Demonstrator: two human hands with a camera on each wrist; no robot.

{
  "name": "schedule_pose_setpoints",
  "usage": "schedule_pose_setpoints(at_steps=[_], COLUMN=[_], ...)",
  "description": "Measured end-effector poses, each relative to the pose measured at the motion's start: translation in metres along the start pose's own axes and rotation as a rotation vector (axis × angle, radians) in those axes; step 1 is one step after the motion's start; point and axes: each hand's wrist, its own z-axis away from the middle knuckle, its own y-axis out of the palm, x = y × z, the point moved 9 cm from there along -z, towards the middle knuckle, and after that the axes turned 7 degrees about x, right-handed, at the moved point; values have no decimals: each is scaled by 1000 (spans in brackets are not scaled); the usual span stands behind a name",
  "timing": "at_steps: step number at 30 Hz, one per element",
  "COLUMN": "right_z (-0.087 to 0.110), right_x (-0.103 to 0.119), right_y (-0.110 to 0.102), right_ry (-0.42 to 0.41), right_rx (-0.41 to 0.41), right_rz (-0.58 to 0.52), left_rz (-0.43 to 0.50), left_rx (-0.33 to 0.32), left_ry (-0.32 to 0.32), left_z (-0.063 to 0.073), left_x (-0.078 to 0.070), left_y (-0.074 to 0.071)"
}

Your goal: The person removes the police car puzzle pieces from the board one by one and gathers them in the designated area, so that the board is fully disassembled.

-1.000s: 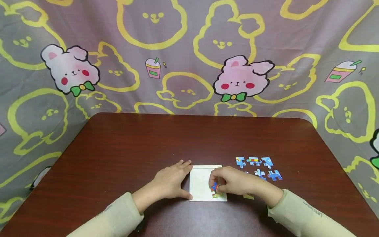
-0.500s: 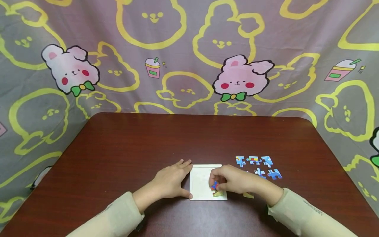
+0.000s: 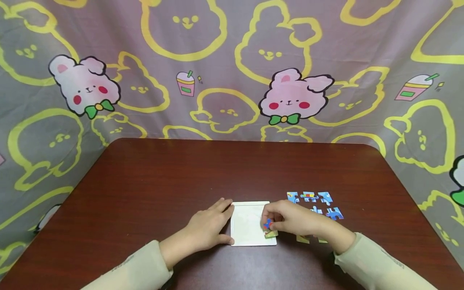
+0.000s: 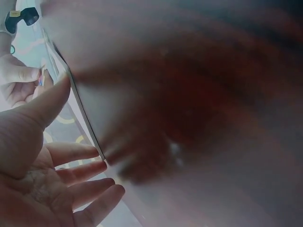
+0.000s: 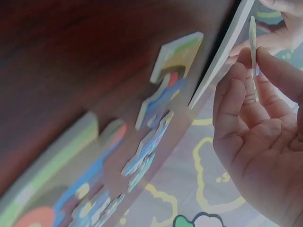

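Note:
A white puzzle tray [image 3: 248, 225] with a thin raised rim lies near the front of the table. My left hand [image 3: 208, 225] rests at its left edge, thumb and fingertips touching the rim, fingers straight; the left wrist view shows this contact too. My right hand [image 3: 290, 217] pinches a puzzle piece [image 3: 268, 226] in blue, red and yellow-green between thumb and fingers, over the tray's right side. In the right wrist view the pinched puzzle piece [image 5: 253, 42] is seen edge-on, raised off the tray.
Several loose puzzle pieces [image 3: 334, 213] lie on the dark red-brown table [image 3: 163, 173] right of the tray, some partly hidden under my right hand and forearm. A patterned curtain [image 3: 224, 48] stands behind the table and along its sides.
My right hand has moved slightly right with the puzzle piece, which is now nearer the tray's right edge. Another loose piece shows beneath the right forearm. The left hand stays at the tray.

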Motion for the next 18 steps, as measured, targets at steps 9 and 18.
schedule_pose_setpoints(at_steps=[9,18], right_z=[14,31], right_x=[-5,-9], right_y=[-10,-25], right_ry=[6,47], right_rx=[-30,-95], right_rz=[-29,52], left_rz=[0,-30], left_rx=[-58,-105], left_ry=[55,135], left_z=[2,0], left_x=[-7,-13], left_y=[-4,-8])
